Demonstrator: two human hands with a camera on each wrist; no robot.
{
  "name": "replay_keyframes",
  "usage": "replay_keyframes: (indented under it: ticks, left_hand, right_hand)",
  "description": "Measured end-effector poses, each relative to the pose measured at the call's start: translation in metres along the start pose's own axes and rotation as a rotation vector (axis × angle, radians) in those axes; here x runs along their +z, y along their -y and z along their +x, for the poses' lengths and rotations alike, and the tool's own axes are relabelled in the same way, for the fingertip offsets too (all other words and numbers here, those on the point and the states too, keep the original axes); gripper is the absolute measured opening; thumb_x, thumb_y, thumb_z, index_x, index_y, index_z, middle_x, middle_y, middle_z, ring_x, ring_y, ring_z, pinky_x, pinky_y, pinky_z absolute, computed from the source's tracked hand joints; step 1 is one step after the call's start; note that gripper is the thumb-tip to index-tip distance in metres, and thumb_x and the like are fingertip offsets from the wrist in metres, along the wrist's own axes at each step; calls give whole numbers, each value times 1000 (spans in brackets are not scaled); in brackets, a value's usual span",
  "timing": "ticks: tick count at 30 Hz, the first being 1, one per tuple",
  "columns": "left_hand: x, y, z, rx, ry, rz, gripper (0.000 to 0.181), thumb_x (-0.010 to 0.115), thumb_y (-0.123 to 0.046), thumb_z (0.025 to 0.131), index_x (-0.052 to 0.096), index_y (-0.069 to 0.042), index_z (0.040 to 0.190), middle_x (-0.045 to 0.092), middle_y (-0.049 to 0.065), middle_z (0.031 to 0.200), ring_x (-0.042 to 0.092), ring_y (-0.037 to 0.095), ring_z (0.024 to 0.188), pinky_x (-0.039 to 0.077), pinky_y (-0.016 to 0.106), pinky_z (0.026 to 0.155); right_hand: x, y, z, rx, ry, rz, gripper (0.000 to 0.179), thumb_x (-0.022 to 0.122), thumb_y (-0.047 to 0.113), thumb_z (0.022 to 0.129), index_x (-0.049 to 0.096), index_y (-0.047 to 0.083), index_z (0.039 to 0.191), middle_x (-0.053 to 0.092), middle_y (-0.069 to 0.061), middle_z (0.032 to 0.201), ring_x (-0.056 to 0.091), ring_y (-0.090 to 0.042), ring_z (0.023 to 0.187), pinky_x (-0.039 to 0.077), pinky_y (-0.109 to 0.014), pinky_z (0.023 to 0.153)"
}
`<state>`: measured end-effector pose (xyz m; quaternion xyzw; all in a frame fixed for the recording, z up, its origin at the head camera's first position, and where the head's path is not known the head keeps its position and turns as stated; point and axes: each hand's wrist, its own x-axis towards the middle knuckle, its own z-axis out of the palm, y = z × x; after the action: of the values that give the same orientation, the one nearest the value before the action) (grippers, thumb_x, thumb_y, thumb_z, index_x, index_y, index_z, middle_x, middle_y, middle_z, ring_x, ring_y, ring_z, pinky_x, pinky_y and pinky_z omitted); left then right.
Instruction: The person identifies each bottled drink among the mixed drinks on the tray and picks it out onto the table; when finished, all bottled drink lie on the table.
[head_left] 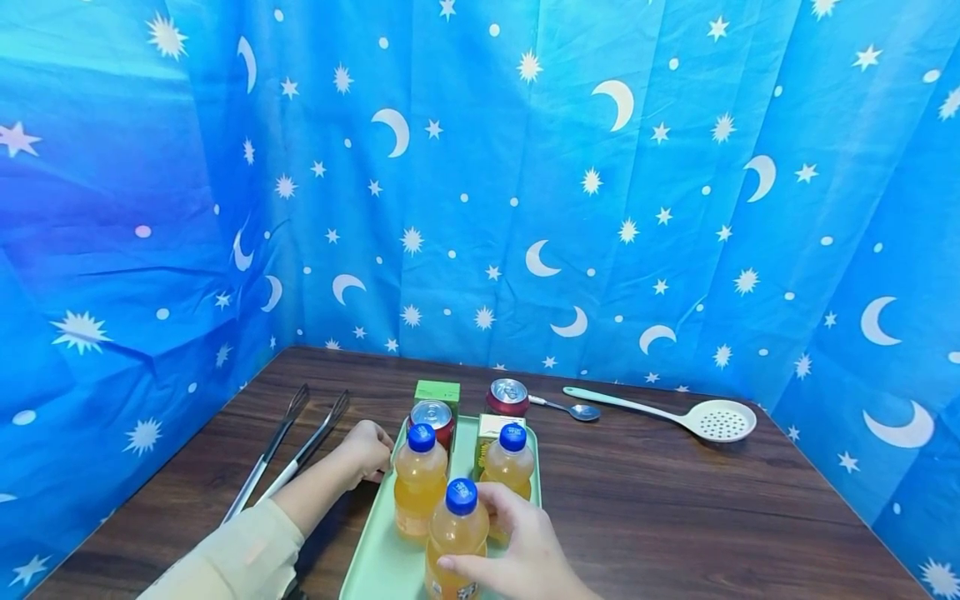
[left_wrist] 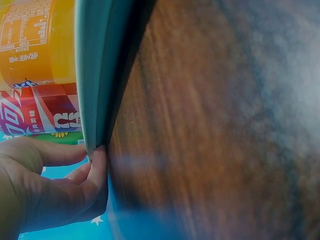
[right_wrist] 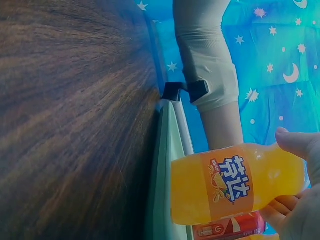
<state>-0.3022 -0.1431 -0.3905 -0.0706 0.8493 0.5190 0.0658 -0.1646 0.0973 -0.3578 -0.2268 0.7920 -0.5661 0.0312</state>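
A loaded green tray (head_left: 382, 562), gripped at its edge

Far left on the dark wood desk (head_left: 675, 517): one pair of tongs (head_left: 282, 478), dark heads pointing away from the person. Next, the left hand (head_left: 366, 454), well up the tray's left side; left wrist view shows thumb and fingers clamped on the rim.

Tray's left: left bottle (head_left: 420, 492), orange drink, blue cap; red can (head_left: 431, 415) just behind; green box (head_left: 437, 390) behind that. Cannot tell whether the box is inside the rim.

Front middle, the key relation: front bottle (head_left: 454, 537), over the tray's near part, long axis upright, just left of the right palm. The right hand (head_left: 525, 542) is the nearer one, thumb and fingers curled on the bottle. Whether its base bears on the tray: cannot tell.

Tray's right: right bottle (head_left: 510, 467), pale box (head_left: 501, 425) behind, second can (head_left: 508, 396) farther back. Beyond, on the desk: spoon (head_left: 581, 412), then slotted ladle (head_left: 720, 421).

Count: three bottles, two cans, two boxes, one tray, one pair of tongs, one spoon, one ladle.
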Motion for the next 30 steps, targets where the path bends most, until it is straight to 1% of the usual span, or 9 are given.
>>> replay_keyframes:
  ticks: [4, 8, 13, 16, 20, 22, 25, 28, 30]
  left_hand:
    - [0, 1, 1, -3, -1, 8, 30, 52, 20, 72, 56, 13, 101, 56, 21, 98, 35, 13, 45, 55, 36, 59]
    - [1, 1, 1, -6, -9, 11, 28, 53, 20, 73, 56, 13, 100, 55, 21, 97, 38, 13, 47, 55, 35, 58]
    - [1, 2, 0, -10, -10, 8, 28, 52, 20, 73, 55, 12, 99, 55, 21, 95, 40, 14, 49, 55, 35, 59]
    - [0, 2, 0, -10, -12, 9, 27, 52, 20, 72, 55, 12, 98, 55, 21, 95, 38, 13, 47, 55, 36, 58]
    - [0, 1, 0, -8, -15, 7, 27, 52, 21, 72, 55, 12, 97, 54, 20, 94, 33, 11, 43, 55, 36, 58]
    - [0, 0, 0, -7, -15, 7, 27, 53, 21, 72, 55, 12, 97, 54, 20, 94, 33, 11, 43, 55, 36, 59]
    - [1, 0, 0, -3, -12, 17, 27, 54, 20, 72, 56, 12, 98, 55, 20, 94, 33, 10, 43, 55, 35, 59]
    - [1, 0, 0, -4, -14, 21, 27, 54, 20, 72, 56, 12, 98, 55, 20, 93, 32, 10, 42, 55, 35, 58]
    - [0, 0, -1, -4, -17, 21, 27, 54, 20, 72, 57, 12, 97, 55, 20, 93, 36, 11, 45, 55, 35, 57]
  right_hand:
    - [1, 0, 0, -8, -8, 10, 53, 78, 33, 76, 56, 13, 120, 62, 3, 110, 61, -12, 96, 52, -31, 82]
    - [1, 0, 0, -20, -12, 16, 53, 78, 32, 76, 56, 12, 120, 62, 3, 110, 61, -11, 96, 52, -30, 81]
    - [0, 1, -2, -46, -34, -23, 53, 77, 34, 76, 56, 12, 120, 63, 3, 110, 61, -10, 94, 52, -26, 79]
    - [-3, 4, -3, -76, -50, -39, 53, 77, 33, 76, 56, 11, 119, 63, 3, 110, 61, -10, 95, 52, -25, 79]
    - [-8, 8, -7, -119, -51, -30, 51, 77, 30, 77, 56, 10, 119, 63, 2, 111, 61, -11, 98, 51, -25, 81]
    - [-11, 11, -10, -126, -47, -19, 51, 77, 29, 77, 55, 10, 120, 62, 2, 112, 61, -11, 100, 51, -26, 82]
    - [-16, 14, -14, -120, -44, 5, 52, 77, 28, 77, 55, 10, 121, 62, 1, 114, 60, -12, 103, 50, -27, 84]
    - [-21, 17, -18, -93, -50, 31, 54, 77, 27, 77, 54, 9, 123, 62, -1, 115, 60, -13, 104, 50, -28, 86]
    - [-24, 20, -21, -69, -54, 44, 54, 77, 28, 77, 54, 9, 122, 62, -2, 115, 60, -14, 104, 49, -28, 86]
